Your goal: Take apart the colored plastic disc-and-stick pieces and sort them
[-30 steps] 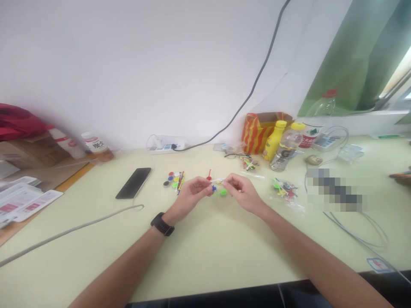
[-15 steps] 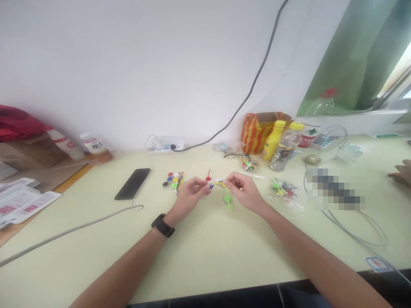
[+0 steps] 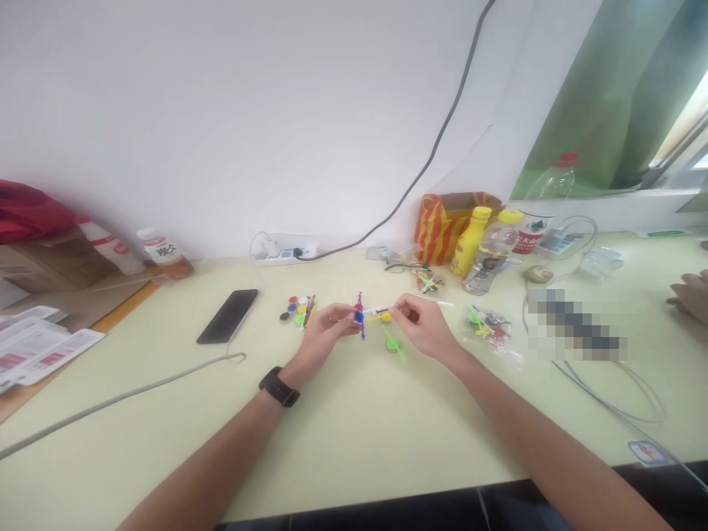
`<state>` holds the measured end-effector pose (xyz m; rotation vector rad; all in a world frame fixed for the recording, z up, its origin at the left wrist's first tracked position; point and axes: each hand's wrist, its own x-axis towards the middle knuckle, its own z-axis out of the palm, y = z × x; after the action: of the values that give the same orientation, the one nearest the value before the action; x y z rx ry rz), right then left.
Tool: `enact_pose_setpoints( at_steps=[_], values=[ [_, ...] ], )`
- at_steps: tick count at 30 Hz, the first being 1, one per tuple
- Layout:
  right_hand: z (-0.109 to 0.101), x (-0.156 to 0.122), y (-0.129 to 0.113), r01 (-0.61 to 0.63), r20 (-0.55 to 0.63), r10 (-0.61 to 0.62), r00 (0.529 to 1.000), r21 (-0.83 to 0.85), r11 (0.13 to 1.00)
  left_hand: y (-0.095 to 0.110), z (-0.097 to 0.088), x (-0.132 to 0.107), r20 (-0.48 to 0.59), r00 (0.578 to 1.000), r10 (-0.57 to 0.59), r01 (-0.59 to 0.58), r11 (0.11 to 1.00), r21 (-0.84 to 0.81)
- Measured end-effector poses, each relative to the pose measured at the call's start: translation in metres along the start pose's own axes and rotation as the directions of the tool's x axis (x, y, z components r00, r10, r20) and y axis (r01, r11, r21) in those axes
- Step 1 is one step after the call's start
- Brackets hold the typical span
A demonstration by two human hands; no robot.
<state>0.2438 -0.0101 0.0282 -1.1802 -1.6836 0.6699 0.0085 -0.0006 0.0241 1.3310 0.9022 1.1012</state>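
Observation:
My left hand [image 3: 329, 330], above the middle of the table, is closed in a pinch. At its fingertips is a blue plastic piece [image 3: 359, 318] with a round middle and a thin arm. A thin white plastic piece [image 3: 379, 310] spans the gap to my right hand [image 3: 425, 324], whose thumb and forefinger pinch its other end. Just behind the blue piece shows a bit of a red piece [image 3: 359, 302]. A yellow piece [image 3: 386, 316] is under the white one. Between my hands and nearer me lies a bright green piece [image 3: 393, 344] with long arms.
Coloured discs [image 3: 293, 310] lie left of my hands, near a black phone [image 3: 228, 316]. Bagged plastic parts [image 3: 487, 326] lie to the right. Behind stand bottles [image 3: 471, 240] and a striped bag [image 3: 431, 228]. Another person's hand [image 3: 690, 299] is at the right edge.
The blue piece now shows fully at my left fingertips, its arm pointing towards me. My right hand has moved slightly right, and the fingertips are a little farther apart.

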Motion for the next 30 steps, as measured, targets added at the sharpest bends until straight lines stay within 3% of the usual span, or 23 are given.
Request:
enact_pose_setpoints(
  at_steps=[4, 8, 12, 15, 20, 24, 27, 30],
  values=[
    [-0.001, -0.001, 0.001, -0.020, 0.039, 0.025, 0.999, -0.139, 0.990, 0.001, 0.000, 0.002, -0.018, 0.998, -0.057, 0.054, 0.993, -0.106],
    [-0.004, -0.004, -0.003, 0.017, 0.179, 0.050, 0.983, -0.350, 0.937, 0.004, 0.002, 0.004, -0.032, 0.995, -0.099, 0.091, 0.976, -0.196],
    [-0.004, -0.008, -0.002, 0.069, 0.327, 0.064, 0.943, -0.381, 0.922, 0.001, 0.002, 0.002, 0.014, 0.998, -0.063, 0.064, 0.992, -0.105],
    [-0.003, -0.008, 0.002, 0.099, 0.360, 0.041, 0.932, -0.363, 0.927, -0.003, -0.001, 0.001, 0.031, 0.999, -0.022, 0.021, 0.999, 0.040],
    [-0.003, -0.007, 0.007, 0.184, 0.321, -0.055, 0.946, -0.390, 0.902, -0.008, -0.001, -0.001, 0.110, 0.994, -0.007, -0.016, 0.978, 0.207],
    [-0.008, -0.002, 0.004, 0.192, 0.201, -0.123, 0.972, -0.375, 0.907, -0.008, 0.003, -0.004, 0.208, 0.977, 0.045, -0.125, 0.912, 0.391],
    [-0.019, 0.003, -0.019, 0.192, 0.096, -0.173, 0.980, -0.250, 0.949, -0.007, 0.006, -0.007, 0.242, 0.965, 0.101, -0.221, 0.809, 0.545],
    [-0.033, -0.008, -0.060, 0.161, 0.053, -0.159, 0.986, -0.022, 0.987, -0.005, 0.007, -0.009, 0.242, 0.962, 0.126, -0.254, 0.736, 0.628]
  ],
)
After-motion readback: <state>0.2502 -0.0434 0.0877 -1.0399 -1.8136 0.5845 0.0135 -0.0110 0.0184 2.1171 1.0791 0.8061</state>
